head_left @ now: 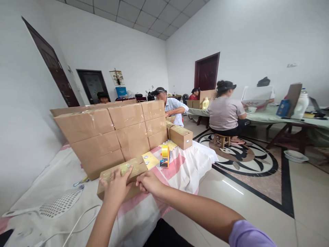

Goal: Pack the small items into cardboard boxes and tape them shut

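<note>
A small taped cardboard box [133, 166] lies on the cloth-covered table [190, 168] right in front of me. My left hand [117, 185] rests on its near side with fingers spread over the top. My right hand [149, 183] grips the box's right end, fingers curled round it. A yellow tape dispenser [165, 156] stands just beyond the box, beside yellow cards [150, 160].
A wall of stacked cardboard boxes [113, 133] fills the table behind. A single box [181, 136] lies at the right. A white mesh swatter [56, 205] and a cable [77, 224] lie at the left. Other people sit at tables beyond; a basin [295, 156] is on the floor.
</note>
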### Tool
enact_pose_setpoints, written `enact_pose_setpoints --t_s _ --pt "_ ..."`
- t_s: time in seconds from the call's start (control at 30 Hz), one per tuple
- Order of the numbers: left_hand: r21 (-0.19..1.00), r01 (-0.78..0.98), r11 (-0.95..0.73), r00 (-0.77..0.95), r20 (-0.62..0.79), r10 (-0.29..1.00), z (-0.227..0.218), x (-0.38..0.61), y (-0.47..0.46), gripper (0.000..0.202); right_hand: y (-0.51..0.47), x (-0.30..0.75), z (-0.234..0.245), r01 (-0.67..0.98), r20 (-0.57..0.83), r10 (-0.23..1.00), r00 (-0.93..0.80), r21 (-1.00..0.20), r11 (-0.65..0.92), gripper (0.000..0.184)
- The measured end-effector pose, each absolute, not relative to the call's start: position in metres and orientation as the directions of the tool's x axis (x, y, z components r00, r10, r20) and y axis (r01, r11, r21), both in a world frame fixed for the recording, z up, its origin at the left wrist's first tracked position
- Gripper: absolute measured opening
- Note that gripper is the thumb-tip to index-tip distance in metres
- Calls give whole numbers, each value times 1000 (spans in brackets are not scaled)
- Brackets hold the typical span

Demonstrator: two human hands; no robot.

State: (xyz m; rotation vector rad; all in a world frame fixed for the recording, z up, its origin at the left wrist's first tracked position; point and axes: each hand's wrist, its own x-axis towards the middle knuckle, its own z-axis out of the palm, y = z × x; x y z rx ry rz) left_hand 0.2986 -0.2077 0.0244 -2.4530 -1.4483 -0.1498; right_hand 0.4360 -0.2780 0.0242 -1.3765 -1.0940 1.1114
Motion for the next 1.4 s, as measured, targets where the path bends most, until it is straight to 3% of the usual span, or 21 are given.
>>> enact_pose_setpoints --t_s 0.17,0.27,0.37,0.47,0.6,0.83,1.07,1.4 --pt "-313 848 -427 513 287 809 8 297 -208 53 -273 460 28 403 241 955 173 -902 154 24" --pt "-329 851 -410 510 335 792 -2 296 -207 50 -257 469 36 609 386 918 90 -751 256 16" --pt "-271 866 -420 495 343 799 -6 297 -205 47 -236 473 41 741 435 896 -84 -574 348 15" --pt "-201 870 -450 493 328 806 -3 298 -203 46 -217 476 41 801 389 891 -233 -443 403 29" --pt "-105 860 -499 506 295 811 5 299 -202 46 -199 482 44 863 208 919 -334 -325 387 42" --pt "-1 802 -598 554 375 743 -3 295 -196 44 -173 468 49 895 92 951 -294 -322 308 47" --pt "20 775 -632 543 491 681 -16 291 -198 43 -139 443 61 935 -60 986 -152 -334 124 54" --pt "-14 740 -673 557 575 600 -32 286 -185 42 -112 437 54 945 -74 996 -54 -325 28 59"
